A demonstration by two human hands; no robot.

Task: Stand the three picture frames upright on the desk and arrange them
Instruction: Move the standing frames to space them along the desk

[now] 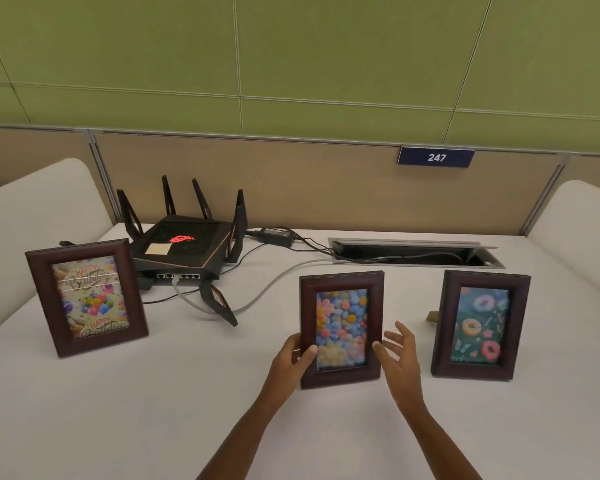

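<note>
Three dark wooden picture frames stand upright on the white desk (153,410). The birthday frame (85,296) is at the left. The flower frame (342,327) is in the middle and the donut frame (481,325) is at the right. My left hand (291,362) grips the flower frame's left edge, thumb on its front. My right hand (400,358) is at the frame's right edge with fingers spread, the thumb touching or nearly touching the frame.
A black router (184,247) with antennas sits behind the frames at the left, with cables (278,282) running to an open cable tray (416,252) at the desk's back. A beige partition wall (326,188) bounds the far edge. White side panels stand left and right.
</note>
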